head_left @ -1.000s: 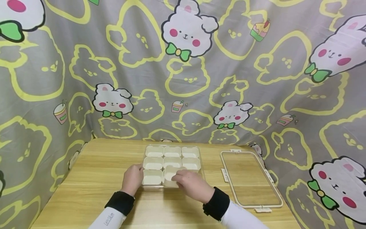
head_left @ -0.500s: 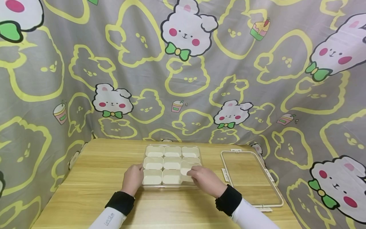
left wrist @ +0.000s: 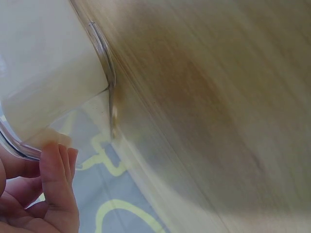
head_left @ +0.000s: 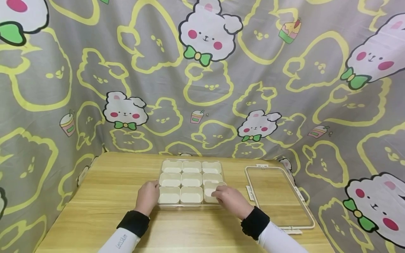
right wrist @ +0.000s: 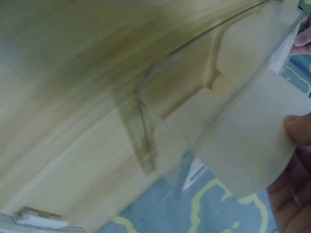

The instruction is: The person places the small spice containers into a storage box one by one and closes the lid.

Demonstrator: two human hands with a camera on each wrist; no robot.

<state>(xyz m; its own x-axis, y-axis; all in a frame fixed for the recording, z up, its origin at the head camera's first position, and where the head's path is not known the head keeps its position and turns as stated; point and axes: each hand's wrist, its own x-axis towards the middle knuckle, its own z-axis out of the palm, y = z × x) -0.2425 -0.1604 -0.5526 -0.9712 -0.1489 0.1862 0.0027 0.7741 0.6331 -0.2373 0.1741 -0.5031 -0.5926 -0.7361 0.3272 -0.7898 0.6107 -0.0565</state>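
Observation:
A clear plastic box (head_left: 177, 206) stands on the table with small cream cups (head_left: 191, 179) in rows inside it. At the box's left wall, my left hand (head_left: 147, 198) pinches the rim, fingers and thumb on either side, as the left wrist view also shows. My right hand (head_left: 232, 200) holds one cream cup (right wrist: 252, 131) by its wall, thumb on one face. That cup is tilted over the front right corner of the box, partly above the rim in the right wrist view. The right fingertips are partly hidden in the head view.
A clear lid (head_left: 280, 196) with a white frame and side clips lies on the wooden table (head_left: 104, 196) to the right of the box. A grey patterned curtain (head_left: 171, 88) hangs behind and along both sides.
My right hand has moved right, from the front middle of the box to its front right corner, with a cup in its grip. The front middle cup now sits in place. My left hand stays put.

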